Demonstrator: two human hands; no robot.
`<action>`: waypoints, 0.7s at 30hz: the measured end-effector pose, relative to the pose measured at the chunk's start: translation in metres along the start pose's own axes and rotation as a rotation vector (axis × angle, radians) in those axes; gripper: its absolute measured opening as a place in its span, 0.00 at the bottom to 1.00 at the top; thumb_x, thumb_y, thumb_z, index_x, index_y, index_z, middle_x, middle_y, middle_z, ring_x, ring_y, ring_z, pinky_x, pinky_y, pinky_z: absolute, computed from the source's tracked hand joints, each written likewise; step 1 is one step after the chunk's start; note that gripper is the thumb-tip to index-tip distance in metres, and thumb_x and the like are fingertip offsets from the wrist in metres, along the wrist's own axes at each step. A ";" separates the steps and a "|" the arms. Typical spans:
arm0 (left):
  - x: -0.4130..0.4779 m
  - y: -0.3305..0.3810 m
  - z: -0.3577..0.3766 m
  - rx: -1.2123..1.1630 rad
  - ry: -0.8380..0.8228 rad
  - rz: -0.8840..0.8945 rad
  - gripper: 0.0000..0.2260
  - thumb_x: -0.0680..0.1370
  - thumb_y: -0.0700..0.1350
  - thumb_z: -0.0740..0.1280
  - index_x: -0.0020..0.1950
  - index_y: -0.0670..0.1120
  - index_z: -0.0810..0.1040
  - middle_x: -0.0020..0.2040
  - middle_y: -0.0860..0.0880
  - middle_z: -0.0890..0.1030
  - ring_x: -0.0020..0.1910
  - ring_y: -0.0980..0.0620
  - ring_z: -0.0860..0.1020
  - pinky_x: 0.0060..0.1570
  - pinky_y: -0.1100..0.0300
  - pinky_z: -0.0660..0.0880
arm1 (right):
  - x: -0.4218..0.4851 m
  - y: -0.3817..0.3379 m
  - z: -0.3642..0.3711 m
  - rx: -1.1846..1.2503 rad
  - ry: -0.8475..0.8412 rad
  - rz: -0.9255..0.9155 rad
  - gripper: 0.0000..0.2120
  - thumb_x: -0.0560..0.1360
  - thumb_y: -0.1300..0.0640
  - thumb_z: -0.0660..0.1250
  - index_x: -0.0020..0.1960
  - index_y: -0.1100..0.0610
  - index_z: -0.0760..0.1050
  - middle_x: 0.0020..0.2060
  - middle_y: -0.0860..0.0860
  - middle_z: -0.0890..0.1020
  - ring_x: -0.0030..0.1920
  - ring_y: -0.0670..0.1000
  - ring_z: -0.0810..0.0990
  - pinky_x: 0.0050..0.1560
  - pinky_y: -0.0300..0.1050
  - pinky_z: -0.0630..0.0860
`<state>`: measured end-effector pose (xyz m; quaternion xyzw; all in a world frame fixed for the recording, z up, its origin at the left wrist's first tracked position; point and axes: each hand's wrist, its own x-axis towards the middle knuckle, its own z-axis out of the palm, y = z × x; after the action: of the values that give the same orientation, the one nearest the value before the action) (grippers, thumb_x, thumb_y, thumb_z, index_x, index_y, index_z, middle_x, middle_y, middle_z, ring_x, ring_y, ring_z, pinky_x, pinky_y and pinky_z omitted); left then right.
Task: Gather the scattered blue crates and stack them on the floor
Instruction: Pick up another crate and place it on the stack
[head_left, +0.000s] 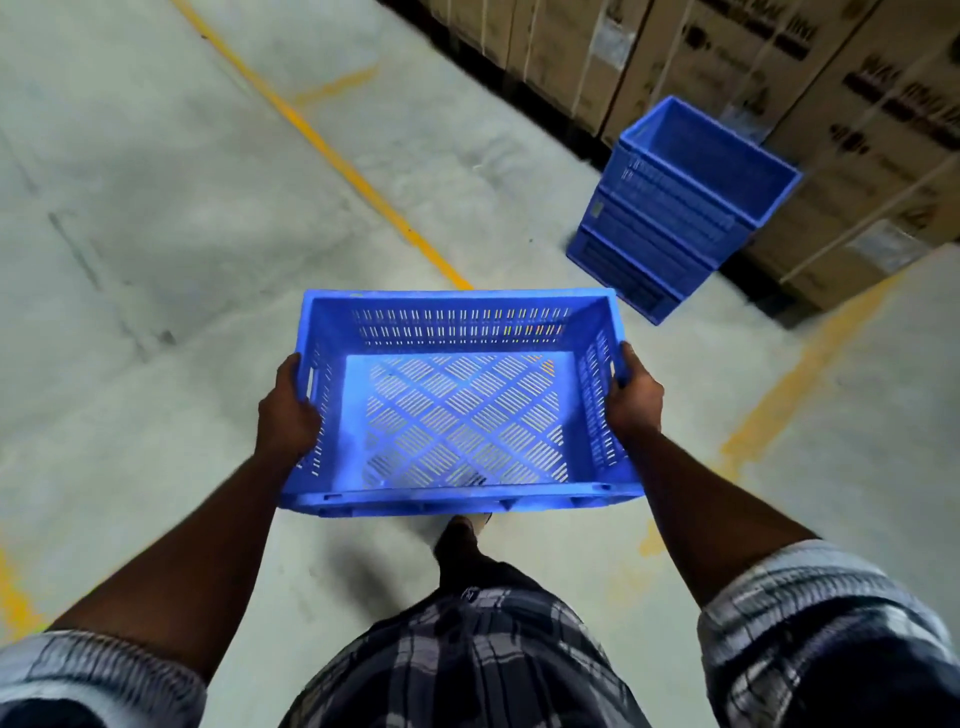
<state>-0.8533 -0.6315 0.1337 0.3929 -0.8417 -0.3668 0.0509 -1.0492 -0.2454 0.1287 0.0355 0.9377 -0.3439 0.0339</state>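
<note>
I carry an empty blue crate (460, 332) with slotted walls and a lattice bottom, level in front of my waist and above the floor. My left hand (285, 415) grips its left end wall at the handle slot. My right hand (634, 397) grips the right end wall the same way. A stack of blue crates (675, 208), about three high, stands on the floor ahead to the right, against the cartons.
Large cardboard cartons (857, 130) line the wall at the top right. Yellow lines (322, 145) are painted across the grey concrete floor (156, 208). My foot (460, 535) shows below the carried crate.
</note>
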 end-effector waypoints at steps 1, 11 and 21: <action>0.015 0.013 0.004 0.009 -0.012 0.016 0.30 0.75 0.34 0.59 0.75 0.51 0.62 0.58 0.36 0.79 0.53 0.35 0.78 0.50 0.53 0.71 | 0.011 0.000 -0.002 -0.002 0.011 0.016 0.26 0.77 0.64 0.58 0.75 0.52 0.66 0.61 0.61 0.79 0.60 0.63 0.78 0.59 0.52 0.73; 0.142 0.151 0.053 0.036 -0.066 0.135 0.28 0.74 0.33 0.59 0.72 0.53 0.65 0.55 0.36 0.80 0.49 0.36 0.79 0.47 0.53 0.71 | 0.114 0.000 -0.031 0.034 0.144 0.174 0.26 0.77 0.63 0.60 0.75 0.51 0.65 0.57 0.64 0.80 0.57 0.65 0.79 0.55 0.55 0.75; 0.240 0.264 0.110 0.059 -0.115 0.280 0.27 0.72 0.32 0.61 0.69 0.49 0.71 0.59 0.41 0.81 0.57 0.40 0.79 0.58 0.54 0.71 | 0.192 0.010 -0.056 -0.005 0.238 0.328 0.30 0.75 0.64 0.58 0.76 0.50 0.63 0.59 0.63 0.80 0.58 0.64 0.79 0.56 0.53 0.75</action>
<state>-1.2242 -0.6239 0.1786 0.2514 -0.9002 -0.3532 0.0415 -1.2419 -0.1929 0.1478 0.2279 0.9177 -0.3248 -0.0217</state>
